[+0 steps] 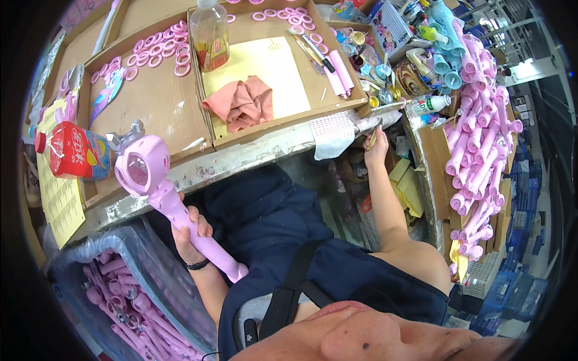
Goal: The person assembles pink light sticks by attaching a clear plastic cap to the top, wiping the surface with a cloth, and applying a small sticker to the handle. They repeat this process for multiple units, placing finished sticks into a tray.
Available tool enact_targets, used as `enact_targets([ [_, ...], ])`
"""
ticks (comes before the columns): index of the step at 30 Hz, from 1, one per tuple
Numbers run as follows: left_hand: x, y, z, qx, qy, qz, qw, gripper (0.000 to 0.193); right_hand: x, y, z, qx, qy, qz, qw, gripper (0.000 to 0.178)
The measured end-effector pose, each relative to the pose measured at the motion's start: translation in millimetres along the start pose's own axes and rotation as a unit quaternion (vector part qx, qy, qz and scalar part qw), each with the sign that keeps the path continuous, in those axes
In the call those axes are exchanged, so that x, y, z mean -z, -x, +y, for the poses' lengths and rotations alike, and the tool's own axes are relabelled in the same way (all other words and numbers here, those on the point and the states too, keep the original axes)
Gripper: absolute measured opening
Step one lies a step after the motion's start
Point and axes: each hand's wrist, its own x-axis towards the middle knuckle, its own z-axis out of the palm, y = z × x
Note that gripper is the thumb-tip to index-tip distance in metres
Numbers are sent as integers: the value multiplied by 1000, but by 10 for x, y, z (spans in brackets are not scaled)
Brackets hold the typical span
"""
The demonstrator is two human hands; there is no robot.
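My left hand (191, 227) is wrapped round the handle of a pink plastic toy wand (170, 203). The wand tilts up to the left, with a round, windowed head and a silver crown-like piece (125, 136) at its top. Over at the right, my right hand (376, 146) pinches a thin brush (372, 139) beside the bench edge. Its tip is near a paint-smeared ledge (380, 119) and too small to make out clearly. A white perforated sheet with a cloth (333, 135) hangs over the bench edge left of that hand.
Cardboard trays (162, 120) on the bench hold pink rings (155, 53), a salmon cloth (242, 103), pens (314, 50) and a bottle (209, 37). A red drink container (77, 150) stands at left. Pink wands fill a lined bin (129, 304); pink handles (478, 144) are piled right.
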Motion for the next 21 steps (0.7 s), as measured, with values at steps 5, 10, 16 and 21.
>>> enact_targets([
  [5, -22, 107, -12, 28, -73, 6, 997, 76, 376, 567, 258, -65, 133, 64, 987, 27],
  [10, 9, 552, -163, 64, -189, 70, 977, 69, 193, 1284, 264, 4, 175, 72, 982, 23],
  [16, 43, 985, -266, 97, -302, 73, 946, 59, -1042, 1333, -165, 525, 405, -329, 672, 23],
  [21, -34, 931, -225, 89, -217, 104, 967, 55, -1934, 1339, -32, 636, 424, -314, 563, 25],
])
